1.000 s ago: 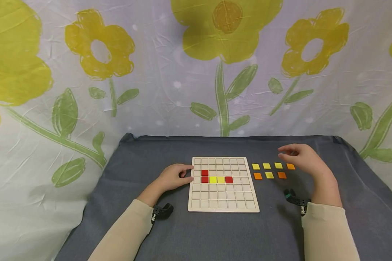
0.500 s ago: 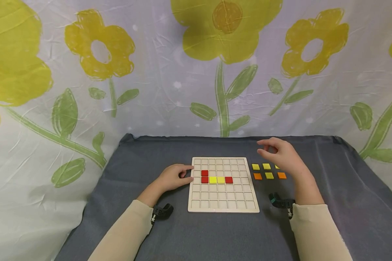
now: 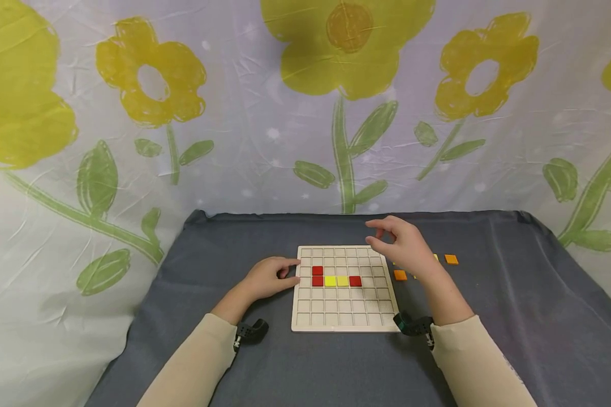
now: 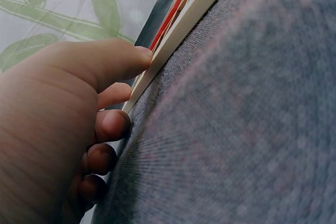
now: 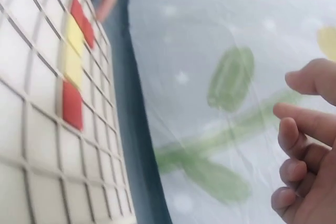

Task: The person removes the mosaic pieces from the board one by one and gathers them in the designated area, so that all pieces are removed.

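A pale wooden grid board [image 3: 345, 320] lies on the dark cloth. In it sit a row of a red tile [image 3: 318, 281], two yellow tiles [image 3: 336, 281] and another red tile [image 3: 355, 281], with one more red tile [image 3: 317, 271] behind the row's left end. My left hand [image 3: 267, 276] touches the board's left edge with thumb and forefinger; its other fingers curl loosely. Over the board's far right corner hovers my right hand [image 3: 399, 244]. Its thumb and forefinger are apart, and nothing shows between them in the right wrist view.
Right of the board lie loose tiles, among them an orange tile [image 3: 400, 275] and a farther orange tile [image 3: 451, 259]. My right hand and forearm hide most of the yellow ones. A flower-printed curtain [image 3: 244, 141] hangs behind the grey cloth [image 3: 275, 373].
My right hand has moved left from above the loose tiles to the board's far right corner. The left hand stays at the board's edge, and the tiles on the board are unchanged.
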Available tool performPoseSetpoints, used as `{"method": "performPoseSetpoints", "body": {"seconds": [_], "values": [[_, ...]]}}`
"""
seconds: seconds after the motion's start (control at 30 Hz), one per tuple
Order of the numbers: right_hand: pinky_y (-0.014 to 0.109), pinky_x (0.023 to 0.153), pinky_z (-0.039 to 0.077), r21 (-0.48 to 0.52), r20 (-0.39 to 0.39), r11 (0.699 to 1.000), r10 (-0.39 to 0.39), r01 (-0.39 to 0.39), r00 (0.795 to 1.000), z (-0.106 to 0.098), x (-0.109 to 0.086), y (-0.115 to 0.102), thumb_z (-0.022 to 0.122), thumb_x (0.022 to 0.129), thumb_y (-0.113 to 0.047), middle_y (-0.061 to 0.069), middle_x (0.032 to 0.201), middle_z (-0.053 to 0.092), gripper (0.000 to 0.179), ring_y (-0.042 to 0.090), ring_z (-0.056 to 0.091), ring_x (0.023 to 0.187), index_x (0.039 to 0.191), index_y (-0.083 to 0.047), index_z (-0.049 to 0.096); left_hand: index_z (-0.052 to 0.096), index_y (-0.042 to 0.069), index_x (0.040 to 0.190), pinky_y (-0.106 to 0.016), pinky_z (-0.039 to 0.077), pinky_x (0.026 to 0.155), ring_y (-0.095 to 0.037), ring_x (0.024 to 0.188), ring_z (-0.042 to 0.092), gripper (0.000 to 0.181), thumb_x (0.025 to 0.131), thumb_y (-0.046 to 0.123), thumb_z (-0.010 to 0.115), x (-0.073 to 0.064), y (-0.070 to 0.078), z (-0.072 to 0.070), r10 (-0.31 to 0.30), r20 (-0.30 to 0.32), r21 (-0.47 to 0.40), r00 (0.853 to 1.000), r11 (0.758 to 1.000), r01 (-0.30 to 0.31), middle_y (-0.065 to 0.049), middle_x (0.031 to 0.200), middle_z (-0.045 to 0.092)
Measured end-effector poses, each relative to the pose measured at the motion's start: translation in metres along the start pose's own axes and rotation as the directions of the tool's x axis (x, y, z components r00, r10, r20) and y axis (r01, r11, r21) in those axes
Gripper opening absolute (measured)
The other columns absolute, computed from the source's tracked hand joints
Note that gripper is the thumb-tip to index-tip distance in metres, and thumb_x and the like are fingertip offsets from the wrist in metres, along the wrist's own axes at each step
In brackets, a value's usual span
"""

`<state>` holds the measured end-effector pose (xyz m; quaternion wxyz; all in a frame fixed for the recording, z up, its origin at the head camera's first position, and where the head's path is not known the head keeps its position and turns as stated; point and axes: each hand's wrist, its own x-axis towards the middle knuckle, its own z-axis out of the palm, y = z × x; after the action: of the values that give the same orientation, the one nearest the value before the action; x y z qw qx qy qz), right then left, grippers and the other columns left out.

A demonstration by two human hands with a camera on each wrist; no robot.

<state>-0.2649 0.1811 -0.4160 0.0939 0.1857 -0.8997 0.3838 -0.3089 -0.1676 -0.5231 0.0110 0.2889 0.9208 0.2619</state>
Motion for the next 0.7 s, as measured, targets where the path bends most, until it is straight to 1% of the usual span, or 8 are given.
{"method": "performPoseSetpoints", "body": {"seconds": [0.13, 0.23, 0.37, 0.53, 0.63, 0.7], "values": [[0.04, 0.064, 0.034, 0.004, 0.016, 1.0, -0.027, 0.027, 0.999, 0.018, 0.004, -0.007, 0.072, 0.098, -0.022, -0.001, 0.096, 0.058, 0.035, 0.024, 0.041, 0.073, 0.132, -0.012, 0.07, 0.066, 0.016, 0.14, -0.03, 0.034, 0.063, -0.009, 0.059, 0.038, 0.051, 0.096, 0.039, 0.074, -0.001, 0.0, 0.0, -0.003, -0.003, -0.003, 1.0, 1.0, 0.003, 0.006, 0.067, 0.046], [0.04, 0.066, 0.037, -0.009, 0.026, 0.999, -0.047, 0.047, 0.999, 0.031, 0.005, -0.011, 0.073, 0.097, -0.021, -0.002, 0.095, 0.058, 0.035, 0.021, 0.045, 0.078, 0.131, -0.011, 0.071, 0.066, 0.017, 0.14, -0.03, 0.034, 0.062, -0.009, 0.058, 0.038, 0.051, 0.095, 0.039, 0.074, -0.001, 0.0, 0.0, -0.006, -0.002, 0.003, 1.0, 1.0, 0.006, 0.006, 0.067, 0.046], [0.04, 0.069, 0.04, -0.02, 0.042, 0.997, -0.08, 0.081, 0.996, 0.048, 0.007, -0.014, 0.073, 0.097, -0.019, -0.002, 0.093, 0.057, 0.034, 0.022, 0.049, 0.083, 0.129, -0.009, 0.072, 0.066, 0.017, 0.14, -0.029, 0.033, 0.062, -0.009, 0.058, 0.037, 0.05, 0.095, 0.039, 0.074, -0.001, 0.0, 0.001, -0.001, 0.0, 0.008, 1.0, 1.0, 0.001, 0.006, 0.067, 0.045], [0.038, 0.069, 0.04, -0.069, 0.104, 0.989, -0.12, 0.127, 0.987, 0.071, 0.01, -0.014, 0.073, 0.096, -0.017, -0.002, 0.089, 0.056, 0.034, 0.023, 0.049, 0.083, 0.129, -0.007, 0.072, 0.066, 0.017, 0.14, -0.029, 0.034, 0.062, -0.009, 0.058, 0.038, 0.05, 0.096, 0.038, 0.074, 0.0, -0.001, 0.001, 0.005, -0.002, 0.018, 1.0, 1.0, -0.005, 0.006, 0.067, 0.046], [0.037, 0.069, 0.041, -0.109, 0.155, 0.985, -0.117, 0.135, 0.981, 0.085, 0.01, -0.014, 0.073, 0.096, -0.018, -0.001, 0.089, 0.055, 0.036, 0.022, 0.048, 0.083, 0.13, -0.005, 0.072, 0.066, 0.017, 0.14, -0.029, 0.035, 0.062, -0.009, 0.059, 0.04, 0.05, 0.096, 0.038, 0.073, 0.001, -0.001, 0.001, 0.001, 0.005, 0.015, 1.0, 1.0, -0.002, 0.006, 0.068, 0.047], [0.038, 0.071, 0.041, -0.14, 0.192, 0.982, -0.1, 0.128, 0.976, 0.093, 0.01, -0.014, 0.072, 0.096, -0.019, 0.0, 0.091, 0.055, 0.037, 0.021, 0.047, 0.084, 0.131, -0.005, 0.071, 0.066, 0.016, 0.14, -0.03, 0.036, 0.063, -0.01, 0.06, 0.041, 0.05, 0.096, 0.038, 0.073, 0.001, 0.0, 0.001, -0.003, 0.007, 0.006, 1.0, 1.0, 0.003, 0.006, 0.069, 0.047]]}}
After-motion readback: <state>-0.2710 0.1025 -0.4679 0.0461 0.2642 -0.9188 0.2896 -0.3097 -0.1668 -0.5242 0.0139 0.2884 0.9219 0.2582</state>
